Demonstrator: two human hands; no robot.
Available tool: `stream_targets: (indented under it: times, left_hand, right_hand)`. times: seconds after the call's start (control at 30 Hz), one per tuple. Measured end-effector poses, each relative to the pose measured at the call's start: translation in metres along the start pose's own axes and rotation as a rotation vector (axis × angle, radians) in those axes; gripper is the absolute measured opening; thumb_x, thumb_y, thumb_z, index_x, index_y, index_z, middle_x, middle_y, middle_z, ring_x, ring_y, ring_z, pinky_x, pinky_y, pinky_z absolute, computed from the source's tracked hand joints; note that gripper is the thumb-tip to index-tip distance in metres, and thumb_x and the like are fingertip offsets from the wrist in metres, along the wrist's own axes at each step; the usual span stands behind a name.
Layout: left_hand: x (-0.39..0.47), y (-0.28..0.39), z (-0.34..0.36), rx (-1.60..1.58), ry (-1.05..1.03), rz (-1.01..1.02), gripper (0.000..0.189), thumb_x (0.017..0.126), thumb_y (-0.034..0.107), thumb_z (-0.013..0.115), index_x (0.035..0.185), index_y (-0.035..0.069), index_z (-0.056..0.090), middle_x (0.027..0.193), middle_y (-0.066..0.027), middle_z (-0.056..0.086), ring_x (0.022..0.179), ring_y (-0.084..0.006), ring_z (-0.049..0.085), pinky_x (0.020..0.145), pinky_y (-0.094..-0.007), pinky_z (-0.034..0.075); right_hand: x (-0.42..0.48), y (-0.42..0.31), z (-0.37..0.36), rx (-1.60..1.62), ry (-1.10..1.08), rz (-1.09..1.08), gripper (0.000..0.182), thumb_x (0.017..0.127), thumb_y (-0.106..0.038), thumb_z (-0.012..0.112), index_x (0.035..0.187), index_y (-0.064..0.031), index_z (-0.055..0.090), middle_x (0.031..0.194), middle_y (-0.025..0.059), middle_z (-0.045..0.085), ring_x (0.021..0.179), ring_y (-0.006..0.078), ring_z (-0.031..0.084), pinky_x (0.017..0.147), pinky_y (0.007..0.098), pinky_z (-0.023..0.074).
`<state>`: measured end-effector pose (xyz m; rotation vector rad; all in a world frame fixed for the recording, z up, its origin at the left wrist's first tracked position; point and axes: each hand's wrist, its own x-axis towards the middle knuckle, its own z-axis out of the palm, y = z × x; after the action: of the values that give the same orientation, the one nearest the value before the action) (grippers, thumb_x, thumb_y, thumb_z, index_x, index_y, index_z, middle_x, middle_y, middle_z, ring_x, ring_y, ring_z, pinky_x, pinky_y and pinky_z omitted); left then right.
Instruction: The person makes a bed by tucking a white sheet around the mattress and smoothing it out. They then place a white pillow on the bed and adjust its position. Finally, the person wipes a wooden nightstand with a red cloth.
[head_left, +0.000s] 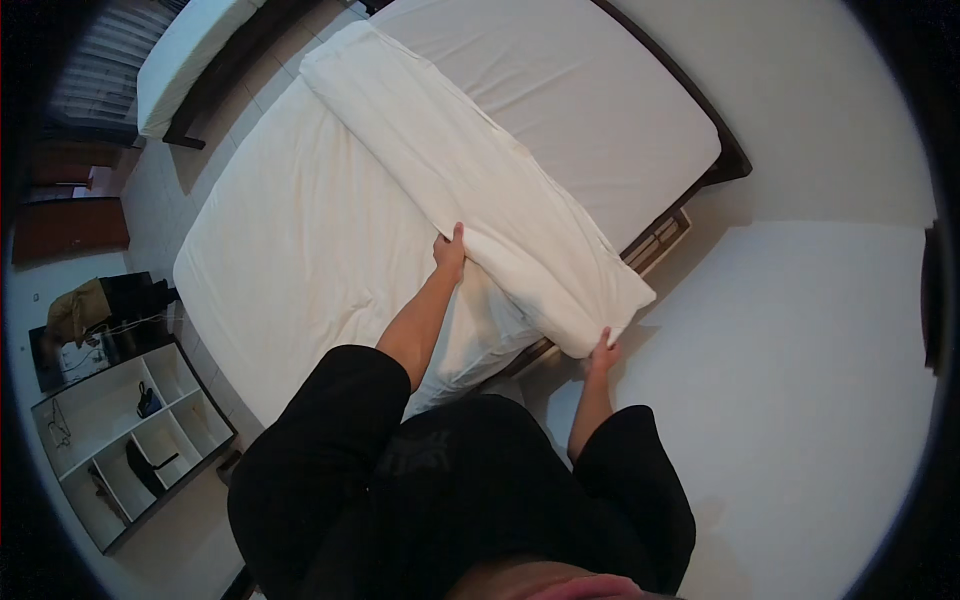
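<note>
A white duvet or thick cover (270, 225) lies over the near part of a bed, its far edge turned back in a long folded band (450, 142). My left hand (450, 253) grips the fold's near edge around its middle, thumb on top. At the bed's right side, my right hand (602, 352) pinches the end of the same band, which hangs past the mattress edge. Below the band, a pale mattress corner (480, 341) shows between my arms. Past the fold, a smooth light sheet (577, 112) covers the mattress.
A dark bed frame (739, 165) edges the mattress, with an open wooden drawer or slatted part (660, 241) beneath. Another bed (187, 67) stands at upper left. At left are a white shelf unit (112, 420) with several items and a person (79, 307). A wall (810, 360) rises close on the right.
</note>
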<state>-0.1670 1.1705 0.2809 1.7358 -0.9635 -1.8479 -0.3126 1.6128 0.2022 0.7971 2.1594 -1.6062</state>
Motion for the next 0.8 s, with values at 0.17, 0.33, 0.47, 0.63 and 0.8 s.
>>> stream_targets:
  times: [0.17,0.33,0.47,0.63,0.8]
  left_hand:
    - [-0.018,-0.002,-0.027,0.165,-0.289,-0.107,0.053,0.093,0.041,0.08,0.125,0.002,0.063,0.114,-0.0082,0.07,0.101,-0.0224,0.069,0.088,-0.0372,0.059]
    - [-0.053,-0.008,-0.022,0.158,-0.45,-0.261,0.054,0.095,0.039,0.079,0.127,0.0,0.06,0.118,-0.0107,0.07,0.105,-0.0233,0.07,0.086,-0.0343,0.061]
    - [-0.061,-0.041,-0.013,0.048,-0.364,-0.075,0.031,0.104,0.026,0.066,0.119,-0.001,0.061,0.109,-0.0158,0.072,0.095,-0.0252,0.074,0.075,-0.0328,0.064]
    - [-0.064,-0.073,-0.047,0.205,-0.408,-0.178,0.024,0.106,0.026,0.062,0.098,0.003,0.061,0.084,-0.012,0.071,0.072,-0.0214,0.074,0.059,-0.0315,0.06]
    - [-0.056,-0.056,-0.079,0.394,-0.609,-0.233,0.022,0.107,0.024,0.059,0.102,0.003,0.063,0.081,-0.0108,0.071,0.07,-0.0193,0.073,0.058,-0.0298,0.058]
  right_hand:
    - [-0.043,-0.034,0.045,0.478,-0.089,0.242,0.072,0.094,-0.04,0.079,0.142,0.0089,0.055,0.132,0.0188,0.068,0.109,0.0281,0.069,0.095,0.0389,0.0546]
    - [-0.046,-0.064,0.062,0.064,-0.015,0.084,0.067,0.094,-0.042,0.078,0.133,0.0102,0.062,0.127,0.0179,0.071,0.106,0.0303,0.07,0.093,0.0394,0.0548]
    - [-0.055,-0.041,0.015,-0.02,0.057,-0.106,0.053,0.093,-0.038,0.079,0.117,0.0082,0.07,0.118,0.0201,0.074,0.103,0.0315,0.071,0.091,0.0419,0.055]
    - [-0.038,0.023,0.001,-0.207,0.552,0.236,0.037,0.094,-0.023,0.076,0.115,0.0049,0.063,0.11,0.0207,0.07,0.098,0.0352,0.069,0.087,0.0452,0.0547]
    - [-0.069,-0.078,0.106,-0.281,0.348,-0.615,0.04,0.094,-0.017,0.075,0.125,0.0006,0.058,0.123,0.0188,0.063,0.121,0.0352,0.058,0.104,0.0446,0.0448]
